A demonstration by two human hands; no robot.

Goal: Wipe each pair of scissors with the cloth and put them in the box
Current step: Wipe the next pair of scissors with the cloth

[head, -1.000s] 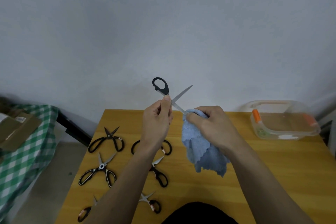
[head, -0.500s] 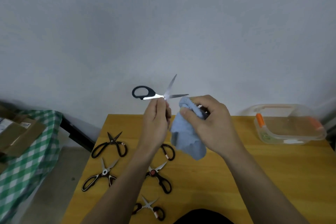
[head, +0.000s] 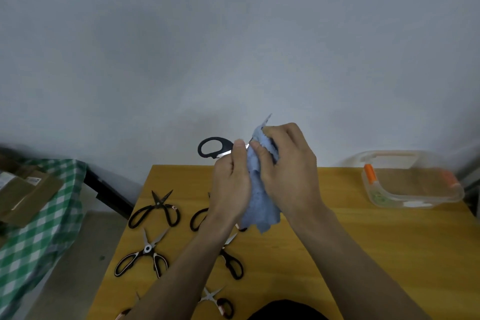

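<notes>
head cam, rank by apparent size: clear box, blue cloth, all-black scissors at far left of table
1. clear box, largest in the frame.
2. blue cloth: partly hidden by both hands and held nearer the camera, so its rank against the box is unsure.
3. all-black scissors, clearly smallest.

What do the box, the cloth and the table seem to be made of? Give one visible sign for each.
Box: clear plastic, probably; the tabletop shows through its glossy walls.
Cloth: soft blue fabric, perhaps microfibre; it drapes limply from the right hand and has a wavy edge.
Table: wood or wood-look laminate; yellow surface with faint grain lines.
</notes>
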